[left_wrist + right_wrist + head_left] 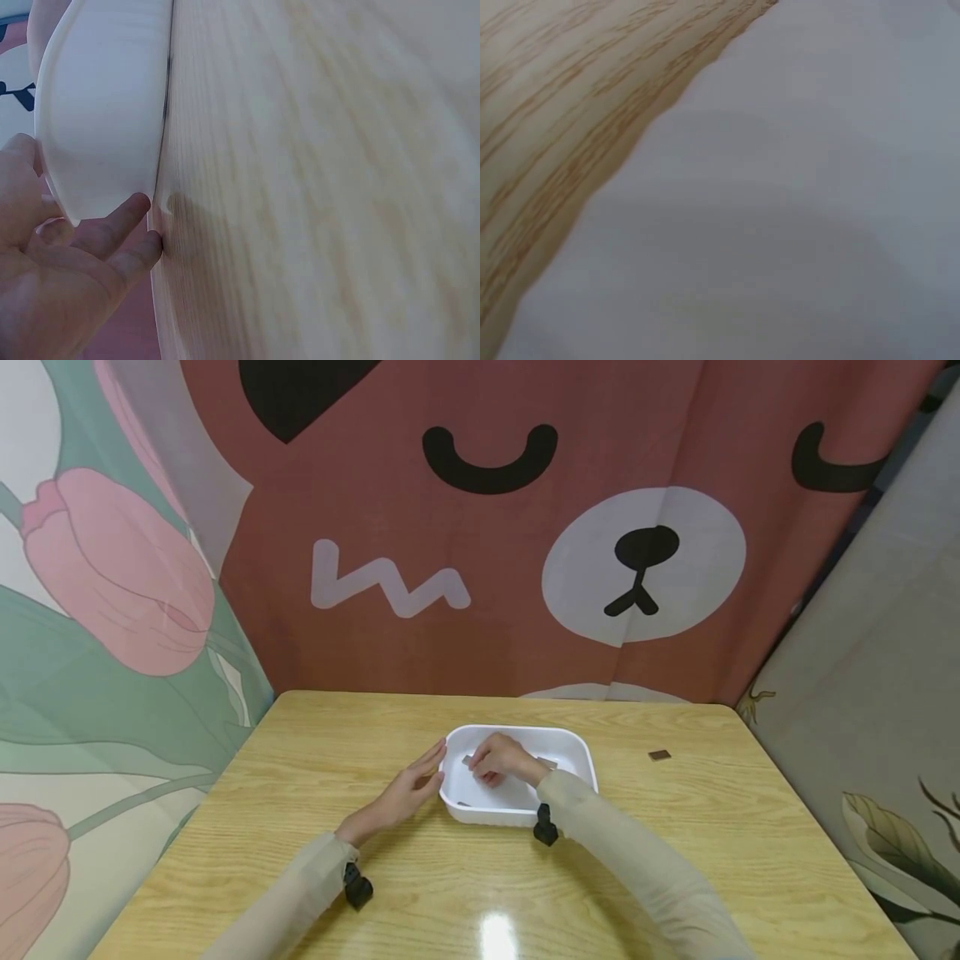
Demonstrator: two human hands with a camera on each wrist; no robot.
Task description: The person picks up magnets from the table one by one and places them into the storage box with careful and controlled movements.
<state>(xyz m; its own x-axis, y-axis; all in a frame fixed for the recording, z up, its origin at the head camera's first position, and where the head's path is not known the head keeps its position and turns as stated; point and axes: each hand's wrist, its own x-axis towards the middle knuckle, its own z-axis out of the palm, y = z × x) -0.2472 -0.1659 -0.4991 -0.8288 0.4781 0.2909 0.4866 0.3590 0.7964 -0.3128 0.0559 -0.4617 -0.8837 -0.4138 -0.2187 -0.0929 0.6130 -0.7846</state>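
A white rectangular basin (495, 817) stands on the wooden table, with several small flat brownish pieces lying inside it. My left hand (405, 793) is at the basin's left end, its fingers extended. In the left wrist view those fingers (124, 221) lie against the basin's wall (105, 112), close to the table. Inside the basin, my right hand (501, 760) reaches down with bent fingers beside a small flat piece (467, 760). Whether its fingertips pinch anything is hidden. The right wrist view shows just the white basin wall (780, 187), blurred and close.
One dark brown flat piece (659, 755) lies on the table (675, 843) to the right of the basin. Behind the table hangs a red-brown cartoon bear curtain (495, 643), with patterned cloths at both sides. Each wrist carries a small black device (357, 887).
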